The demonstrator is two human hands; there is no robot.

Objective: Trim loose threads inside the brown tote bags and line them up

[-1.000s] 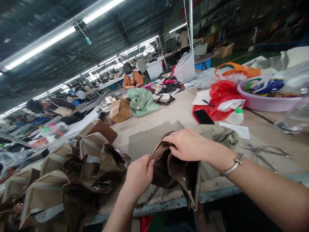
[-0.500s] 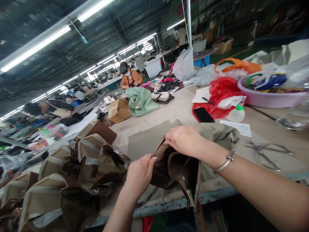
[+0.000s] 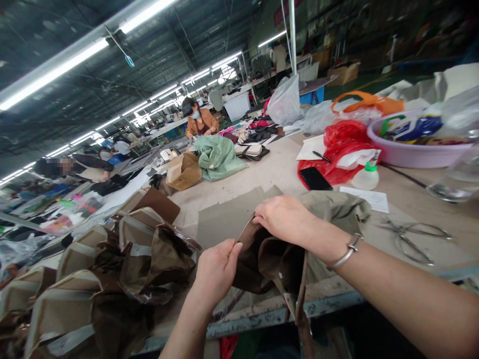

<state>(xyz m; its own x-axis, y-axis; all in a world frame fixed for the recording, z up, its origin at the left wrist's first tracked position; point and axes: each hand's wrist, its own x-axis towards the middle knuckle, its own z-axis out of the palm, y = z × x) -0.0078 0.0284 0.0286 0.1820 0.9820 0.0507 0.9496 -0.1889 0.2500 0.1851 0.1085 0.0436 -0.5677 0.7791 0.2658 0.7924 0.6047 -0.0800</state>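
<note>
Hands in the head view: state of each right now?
Left hand: closed, pinching the edge of the brown fabric piece.
Right hand: closed on the same edge, farther along.

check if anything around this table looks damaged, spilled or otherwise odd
The pale blue front table edge looks worn: dark patches break up its colour near the held dark brown fabric piece. I see no spill.
</note>
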